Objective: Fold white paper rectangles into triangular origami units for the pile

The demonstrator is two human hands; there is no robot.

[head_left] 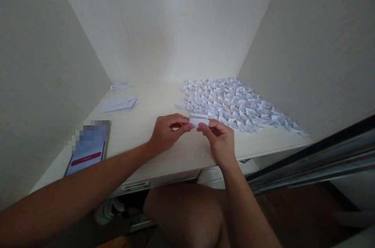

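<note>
Left hand (170,131) and right hand (220,138) pinch 1 folded white paper (199,120), frame center. Folded paper pieces (227,101) spread right of center; flat sheets (118,103) center-left, phone (88,153) lower left.

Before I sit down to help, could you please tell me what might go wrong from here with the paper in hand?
The small paper is pinched by the left hand and the right hand, so it might slip or crease unevenly. The folded pieces spread just beyond could be knocked out of place.
</note>
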